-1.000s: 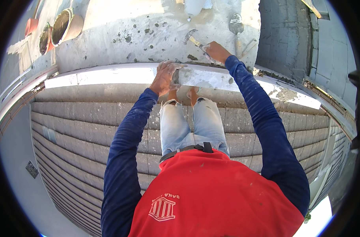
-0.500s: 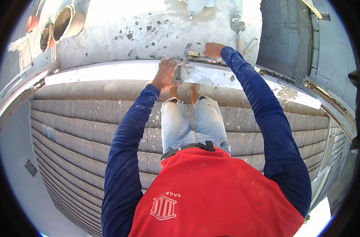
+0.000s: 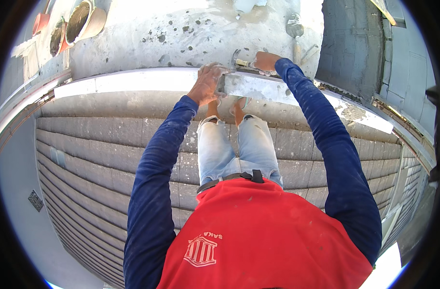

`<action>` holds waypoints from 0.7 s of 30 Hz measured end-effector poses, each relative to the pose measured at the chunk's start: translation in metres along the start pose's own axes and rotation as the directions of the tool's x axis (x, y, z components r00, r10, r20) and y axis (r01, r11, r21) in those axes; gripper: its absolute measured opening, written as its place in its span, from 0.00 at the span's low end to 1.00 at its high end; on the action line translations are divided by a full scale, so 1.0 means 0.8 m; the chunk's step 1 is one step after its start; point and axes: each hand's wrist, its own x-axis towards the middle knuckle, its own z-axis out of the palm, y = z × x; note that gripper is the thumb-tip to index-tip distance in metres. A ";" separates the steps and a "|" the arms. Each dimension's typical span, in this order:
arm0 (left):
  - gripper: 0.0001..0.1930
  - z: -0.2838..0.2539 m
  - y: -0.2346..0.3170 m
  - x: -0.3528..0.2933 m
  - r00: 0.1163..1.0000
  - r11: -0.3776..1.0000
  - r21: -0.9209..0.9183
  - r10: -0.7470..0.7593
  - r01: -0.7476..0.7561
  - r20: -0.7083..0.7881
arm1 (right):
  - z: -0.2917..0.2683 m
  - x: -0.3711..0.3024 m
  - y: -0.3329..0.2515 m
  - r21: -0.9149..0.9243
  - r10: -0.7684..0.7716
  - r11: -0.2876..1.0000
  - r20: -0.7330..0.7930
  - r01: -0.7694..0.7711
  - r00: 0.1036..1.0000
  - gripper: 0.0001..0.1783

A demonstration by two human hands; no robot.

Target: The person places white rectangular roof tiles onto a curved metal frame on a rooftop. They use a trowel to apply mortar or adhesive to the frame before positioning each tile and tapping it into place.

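A long white board (image 3: 133,82) stands along the edge of the grey cement surface (image 3: 133,50) in front of me. My left hand (image 3: 209,83) is closed over the board's top edge, left of the middle, with its fingers toward the right. Beside those fingers, a grey patch (image 3: 221,85) shows on the board. My right hand (image 3: 266,62) grips a hammer (image 3: 241,62) by its light handle, just beyond the board. The metal head points left, close to my left fingertips and above the cement. Part of the handle is hidden in my fist.
Beyond my right hand lies a trowel (image 3: 295,26) coated in cement. Buckets (image 3: 86,23) stand at the far left. Ridged grey roof tiles (image 3: 109,159) spread below me, under my legs. A darker recessed area (image 3: 347,43) lies to the right of the cement.
The hammer and my right hand have shifted slightly right, with the hammer head now higher in the picture. My left hand stays on the board. The view has tilted a little.
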 end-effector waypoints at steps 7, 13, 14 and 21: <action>0.46 0.002 0.004 0.001 0.999 0.999 -0.002 -0.035 0.035 -0.024 | -0.022 -0.009 0.007 0.427 0.315 0.864 -0.043 -0.268 0.948 0.23; 0.47 0.000 0.002 0.001 0.999 0.999 -0.016 -0.038 0.037 -0.009 | -0.015 0.014 -0.002 0.044 0.064 0.997 0.125 -0.070 0.990 0.23; 0.47 0.000 0.002 0.001 1.000 0.999 -0.025 -0.028 0.028 -0.005 | -0.014 0.019 0.000 0.020 0.061 0.998 0.091 -0.064 0.994 0.23; 0.48 0.003 -0.002 0.001 1.000 0.999 0.028 -0.017 0.017 0.001 | 0.014 0.014 -0.004 0.035 0.058 0.998 -0.041 -0.057 0.997 0.21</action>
